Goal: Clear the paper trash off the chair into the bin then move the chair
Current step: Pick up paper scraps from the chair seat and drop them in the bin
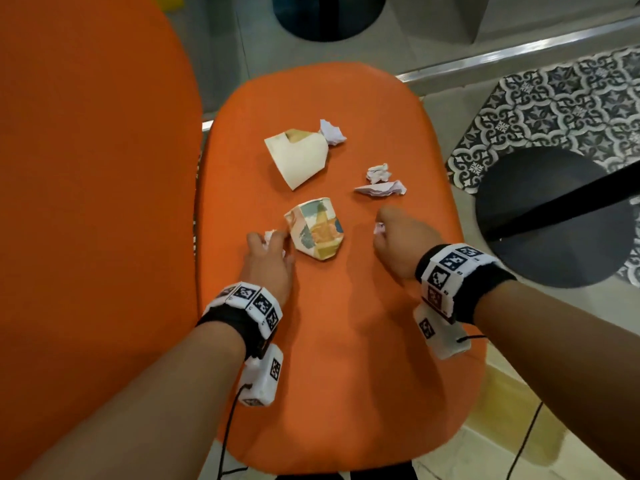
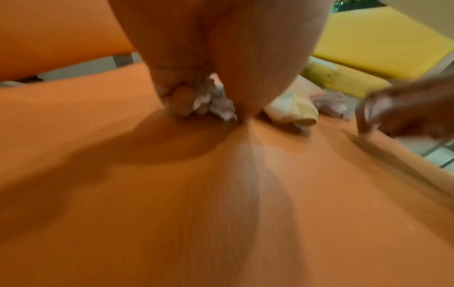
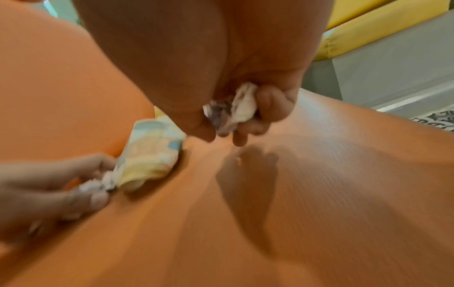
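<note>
Orange chair seat [image 1: 346,341] carries all the paper trash; orange backrest [image 1: 86,168] stands at its left edge. Head view: left hand [image 1: 268,261] low on the seat nr the left edge, fingers curled round a small white paper wad [image 1: 269,234], just beside the crumpled printed cup [image 1: 317,230] at seat centre. Right hand [image 1: 398,244] on the right side of the seat, clenched on another white wad [image 1: 379,228].

Farther toward the seat's far edge: flattened cream cup [image 1: 298,161] w/ a white wad [image 1: 332,132] touching its narrow end. Two more white scraps [image 1: 379,181] lie between that cup and the right edge, just beyond the right hand.

Left wrist view, blurred: fingers [image 2: 181,103] pressed to the seat w/ crumpled paper [image 2: 216,103] gripped between them; the head view shows only a sliver of that wad. Right wrist view: paper [image 3: 236,108] bunched inside the curled fingers [image 3: 270,108], hand slightly off the seat w/ its shadow below; the printed cup [image 3: 152,153] and the left hand [image 3: 49,192] show at left.

Black round base [image 1: 554,216] on the floor off the right edge; dark round object [image 1: 329,15] beyond the far edge, identity unclear.
</note>
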